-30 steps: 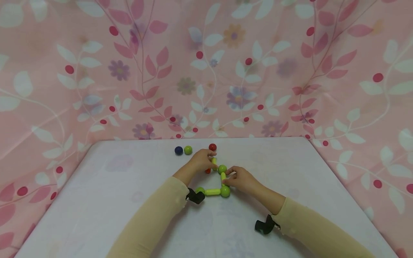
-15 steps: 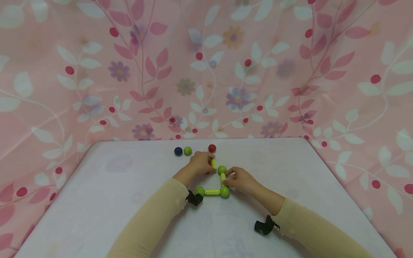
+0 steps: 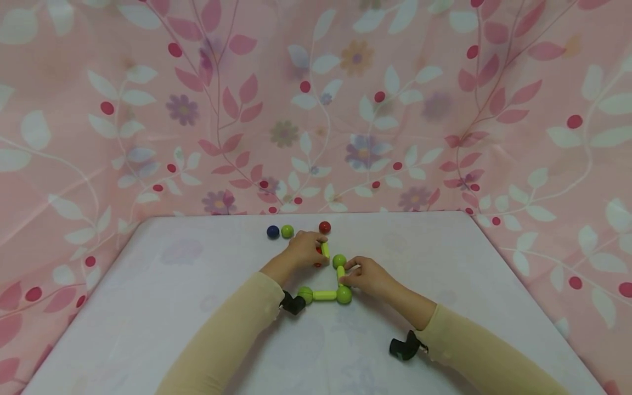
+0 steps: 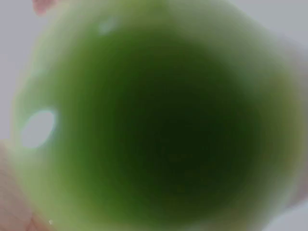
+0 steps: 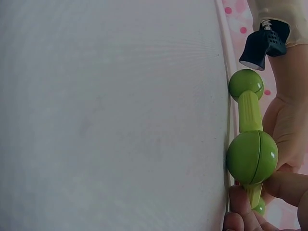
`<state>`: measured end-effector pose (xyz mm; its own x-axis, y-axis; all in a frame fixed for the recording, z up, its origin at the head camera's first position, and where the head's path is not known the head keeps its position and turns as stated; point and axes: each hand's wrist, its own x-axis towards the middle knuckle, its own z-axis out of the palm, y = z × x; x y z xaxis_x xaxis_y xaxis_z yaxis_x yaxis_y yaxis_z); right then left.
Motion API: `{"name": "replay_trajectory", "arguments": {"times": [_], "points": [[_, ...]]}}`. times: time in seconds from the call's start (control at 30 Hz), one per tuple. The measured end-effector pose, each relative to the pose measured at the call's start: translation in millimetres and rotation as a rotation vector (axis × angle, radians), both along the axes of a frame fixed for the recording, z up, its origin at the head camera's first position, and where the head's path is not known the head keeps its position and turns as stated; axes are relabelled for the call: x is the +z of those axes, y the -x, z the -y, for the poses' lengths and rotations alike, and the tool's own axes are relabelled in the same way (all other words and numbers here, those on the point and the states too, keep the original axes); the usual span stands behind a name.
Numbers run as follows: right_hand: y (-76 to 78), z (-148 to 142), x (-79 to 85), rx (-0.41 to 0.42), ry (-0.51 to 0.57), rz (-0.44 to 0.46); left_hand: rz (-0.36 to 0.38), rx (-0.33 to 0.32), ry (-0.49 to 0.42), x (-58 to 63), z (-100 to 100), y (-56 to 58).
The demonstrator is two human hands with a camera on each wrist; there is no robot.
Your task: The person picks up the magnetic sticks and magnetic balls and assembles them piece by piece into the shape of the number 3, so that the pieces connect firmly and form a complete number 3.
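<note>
My left hand (image 3: 307, 248) pinches a short yellow-green rod (image 3: 325, 249) upright between thumb and fingers. A red ball (image 3: 318, 263) shows beneath that hand, partly hidden by it. My right hand (image 3: 369, 275) holds another rod (image 3: 340, 272), which links a far green ball (image 3: 339, 261) to a near corner green ball (image 3: 344, 294). From that corner a further rod (image 3: 324, 295) runs left to a green ball (image 3: 305, 295), close beside the left wrist's camera. That wrist's view is filled by a blurred green ball (image 4: 159, 120). In the right wrist view, fingertips (image 5: 240, 197) grip just below the corner ball.
Behind the left hand lie a dark blue ball (image 3: 273, 232), a loose green ball (image 3: 287, 231) and a red ball (image 3: 324, 226). The white table (image 3: 163, 307) ends at a pink floral cloth (image 3: 316, 109). Black cameras (image 3: 405, 346) sit on both wrists.
My left hand has drawn its rod slightly left, opening a gap from the far green ball. The right hand stays on its rod, nearly still.
</note>
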<state>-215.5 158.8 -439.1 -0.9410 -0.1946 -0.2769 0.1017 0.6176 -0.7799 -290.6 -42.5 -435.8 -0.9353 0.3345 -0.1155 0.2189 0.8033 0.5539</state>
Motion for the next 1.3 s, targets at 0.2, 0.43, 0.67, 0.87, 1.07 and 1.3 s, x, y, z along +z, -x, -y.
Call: {"name": "replay_trajectory", "arguments": {"times": [0.2, 0.43, 0.67, 0.87, 1.07, 1.3], "points": [[-0.3, -0.1, 0.1, -0.007, -0.013, 0.009, 0.054, -0.016, -0.139, 9.8, 3.2, 2.7], [-3.1, 0.6, 1.8, -0.008, -0.028, 0.016, 0.111, 0.023, -0.303, 14.0, 4.9, 7.3], [-4.7, 1.1, 3.5, -0.001, -0.03, 0.021, 0.121, 0.042, -0.419, 13.4, 4.5, 9.4], [-6.3, 1.3, 4.6, 0.002, -0.032, 0.02, 0.155, 0.037, -0.458, 10.2, 2.6, 11.0], [-6.7, 1.5, 4.6, 0.007, -0.029, 0.004, 0.149, 0.043, -0.409, 12.4, 2.1, 11.8], [-6.0, 1.1, 3.5, 0.002, -0.026, 0.008, 0.155, 0.032, -0.42, 14.3, -0.2, 10.8]]}}
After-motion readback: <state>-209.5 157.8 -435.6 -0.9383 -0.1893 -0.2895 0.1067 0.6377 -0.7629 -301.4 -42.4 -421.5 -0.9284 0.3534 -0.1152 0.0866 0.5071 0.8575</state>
